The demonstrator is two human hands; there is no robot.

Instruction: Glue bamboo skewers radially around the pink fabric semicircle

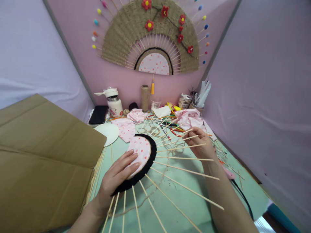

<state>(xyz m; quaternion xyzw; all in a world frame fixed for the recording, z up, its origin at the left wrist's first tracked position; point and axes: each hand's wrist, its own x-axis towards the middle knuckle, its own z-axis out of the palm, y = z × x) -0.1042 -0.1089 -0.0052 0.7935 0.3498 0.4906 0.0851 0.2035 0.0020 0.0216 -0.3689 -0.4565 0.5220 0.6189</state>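
Leftmost, creased brown cardboard (48, 168), stiff. Left hand (116, 174) lies with fingers spread on the dotted half-disc (142, 149) of the fan frame (153, 150), over the table (179, 194). Frame likely light; smooth cloth over a firm core, best held by the half-disc and fuzzy black rim. Thin pale sticks (194, 159) radiate rightward, probably springy, snappable; rough twine (130, 210) crosses slackly. Right hand (200, 142): fingers bunched at stick tips; cannot tell whether gripping stick or twine.

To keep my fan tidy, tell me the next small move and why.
Probably draw the twine gently inward toward the black rim with the right hand: it looks slack across the lower sticks, well out from the rim, while the left hand rests on the dotted half-disc and could steady it.
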